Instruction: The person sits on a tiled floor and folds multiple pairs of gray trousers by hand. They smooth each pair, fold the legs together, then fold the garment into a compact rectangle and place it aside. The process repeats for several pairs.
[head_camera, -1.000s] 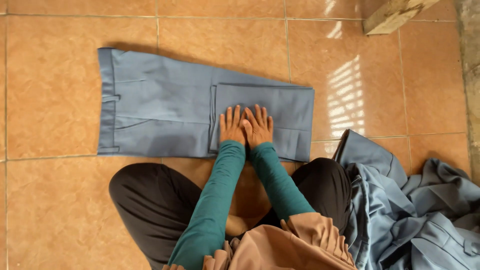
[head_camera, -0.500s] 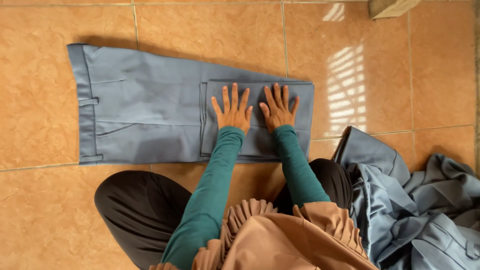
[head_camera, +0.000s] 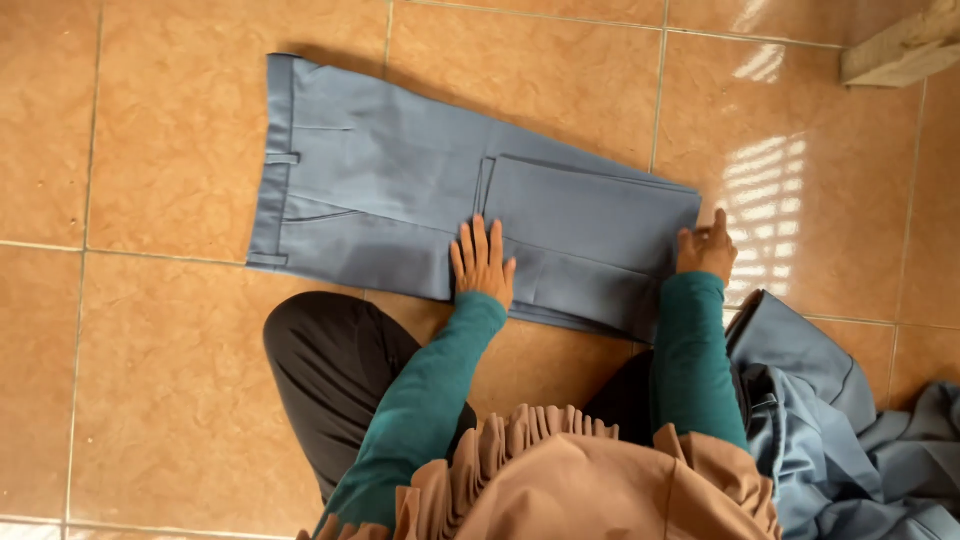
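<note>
A pair of grey-blue trousers (head_camera: 380, 190) lies flat on the orange tiled floor, waistband to the left, the legs folded back over themselves at the right. My left hand (head_camera: 482, 263) presses flat on the trousers near the edge of the folded-back part, fingers spread. My right hand (head_camera: 706, 250) rests on the right folded end of the trousers, its fingers curled at the edge of the cloth. Both arms wear teal sleeves.
A heap of more grey-blue garments (head_camera: 850, 430) lies on the floor at the lower right. A pale wooden block (head_camera: 900, 50) sits at the top right. My dark-clad knees (head_camera: 340, 370) are just below the trousers.
My hands have spread apart: the left stayed near the fold's inner edge, the right slid to the right end of the trousers. The view has shifted and tilted.
</note>
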